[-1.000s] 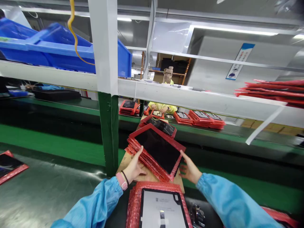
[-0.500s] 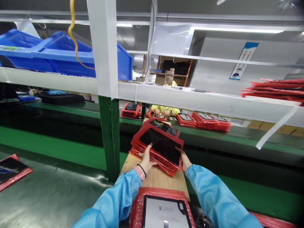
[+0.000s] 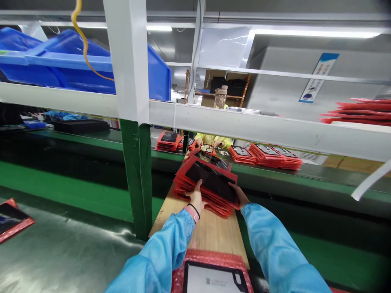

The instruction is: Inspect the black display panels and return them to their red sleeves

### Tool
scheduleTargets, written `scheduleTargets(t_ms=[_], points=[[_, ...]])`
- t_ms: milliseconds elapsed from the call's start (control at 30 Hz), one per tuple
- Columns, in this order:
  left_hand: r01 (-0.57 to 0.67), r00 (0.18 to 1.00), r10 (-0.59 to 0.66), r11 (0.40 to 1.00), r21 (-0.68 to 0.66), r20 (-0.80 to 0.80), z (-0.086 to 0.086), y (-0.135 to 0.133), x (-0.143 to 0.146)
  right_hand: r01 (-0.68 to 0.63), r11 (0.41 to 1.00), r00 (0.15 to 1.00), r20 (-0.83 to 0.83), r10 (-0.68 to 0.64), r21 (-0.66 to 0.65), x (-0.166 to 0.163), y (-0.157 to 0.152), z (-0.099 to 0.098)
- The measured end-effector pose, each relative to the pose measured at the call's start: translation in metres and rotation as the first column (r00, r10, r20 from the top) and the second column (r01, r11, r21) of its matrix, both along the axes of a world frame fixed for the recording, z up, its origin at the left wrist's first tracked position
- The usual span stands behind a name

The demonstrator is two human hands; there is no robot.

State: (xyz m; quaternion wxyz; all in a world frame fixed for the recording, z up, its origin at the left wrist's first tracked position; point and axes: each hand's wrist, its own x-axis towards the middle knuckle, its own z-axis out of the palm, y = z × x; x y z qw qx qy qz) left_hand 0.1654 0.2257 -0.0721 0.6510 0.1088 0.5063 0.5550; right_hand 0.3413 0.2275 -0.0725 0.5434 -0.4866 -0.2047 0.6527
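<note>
A stack of red bubble-wrap pouches with a black screen panel on top (image 3: 207,177) lies tilted over a wooden board (image 3: 214,236). My left hand (image 3: 196,199) grips its near left side, thumb on the top panel. At the right end my right hand (image 3: 240,196) holds the stack, fingers over the top edge. Just behind it sits another red pouch stack with a dark panel (image 3: 221,162). Close to me, at the bottom, a silver-grey tablet back plate (image 3: 216,278) lies on a red bubble-wrap pouch (image 3: 195,257). How far my fingers reach under the stack is hidden.
A green-and-white post (image 3: 136,162) rises left of the board. A white shelf rail (image 3: 244,126) crosses above, with blue bins (image 3: 82,65) and red pouches (image 3: 363,110) on it. Across the line, a co-worker in yellow sleeves (image 3: 226,141) works among pouch stacks (image 3: 269,156).
Both hands and the held stack have shifted slightly away from me along the board. My view has moved a little.
</note>
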Motion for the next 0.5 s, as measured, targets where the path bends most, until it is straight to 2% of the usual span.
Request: scheduleTargets(t_ms=[200,500], points=[[0.003,1.0,-0.004,0.998,-0.065,-0.016,0.004,0.021,0.017,-0.002,1.0,0.999,0.042,0.001,0.004,0.017,0.027,0.002],[0.023,1.0,-0.023,1.0,-0.015,-0.007,0.013,0.027,0.035,0.056,0.993,0.993,0.102,-0.066,0.1,0.024,0.038,0.005]])
